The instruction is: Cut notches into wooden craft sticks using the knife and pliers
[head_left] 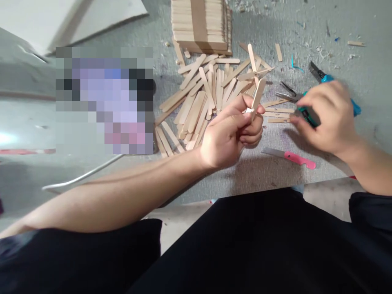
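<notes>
At one o'clock off the left hand, a wooden stick is pinched by it, best kept steady tbh. Toward three, pliers are partly covered by the right hand; too blurred to tell if gripped.

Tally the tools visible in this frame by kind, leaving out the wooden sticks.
Pink-handled knife: 1
Needle-nose pliers: 1
Blue-handled tool, partly hidden by the right hand: 1
Total: 3
Anything under the pixelated patch cannot be told.
</notes>
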### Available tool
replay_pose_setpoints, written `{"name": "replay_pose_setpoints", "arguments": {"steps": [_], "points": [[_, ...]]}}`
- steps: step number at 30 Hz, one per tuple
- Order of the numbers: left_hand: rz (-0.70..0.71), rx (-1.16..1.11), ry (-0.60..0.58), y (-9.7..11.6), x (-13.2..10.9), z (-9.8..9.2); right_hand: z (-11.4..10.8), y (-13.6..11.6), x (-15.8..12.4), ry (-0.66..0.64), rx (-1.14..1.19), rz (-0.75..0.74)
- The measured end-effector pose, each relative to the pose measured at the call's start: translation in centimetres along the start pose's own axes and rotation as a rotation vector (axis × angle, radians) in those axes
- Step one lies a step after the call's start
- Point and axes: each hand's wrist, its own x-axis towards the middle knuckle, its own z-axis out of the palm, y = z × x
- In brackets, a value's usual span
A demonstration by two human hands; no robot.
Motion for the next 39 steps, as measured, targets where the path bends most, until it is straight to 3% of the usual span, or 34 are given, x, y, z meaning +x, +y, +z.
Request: {"name": "replay_pose_setpoints", "arguments": {"steps": [2, 3, 4, 7, 10, 13, 17, 19, 22, 24, 32, 36, 39], "points": [[0.043, 0.045, 0.033, -0.4, 0.0, 0.1, -0.7, -2.2, -0.5, -0.069, 0.070, -0.218], [0.073, 0.070, 0.041, -0.6, 0.0, 0.2, -0.9, -3.3, -0.8, -0.174, 0.078, -0.255], [0.107, 0.095, 0.042, -0.8, 0.0, 0.3, -1.0, -4.2, -1.1, -0.282, 0.068, -0.254], [0.203, 0.162, 0.025, -1.2, 0.2, 0.3, -1.2, -6.0, -1.8, -0.371, 0.029, -0.200], [0.258, 0.229, 0.015, -1.5, 0.5, 0.0, -1.6, -6.2, -1.8, -0.426, 0.027, -0.133], [0.297, 0.303, 0.020, -1.7, 0.6, -0.4, -2.1, -5.7, -1.5, -0.480, 0.049, -0.157], [0.290, 0.409, 0.057, -2.1, 0.2, -0.7, -1.5, -4.7, -1.2, -0.384, 0.331, -0.097], [0.281, 0.465, 0.067, -2.4, -0.1, -0.8, -0.3, -4.3, -1.0, -0.197, 0.591, 0.005], [0.288, 0.515, 0.054, -3.0, -0.1, -1.2, 1.6, -4.2, -0.7, 0.235, 0.771, 0.094], [0.314, 0.520, 0.027, -3.4, 0.0, -1.7, 2.6, -4.3, -0.5, 0.341, 0.734, 0.123], [0.343, 0.672, 0.043, -3.7, -0.3, -1.9, 2.5, -3.8, 0.1, 0.291, 0.522, 0.134], [0.278, 0.622, 0.052, -3.3, -0.5, -1.2, 1.7, -3.5, -0.1, 0.025, 0.346, 0.131], [0.260, 0.576, 0.045, -3.1, -0.5, -0.9, 1.3, -3.6, -0.1, -0.075, 0.270, 0.097]]}}
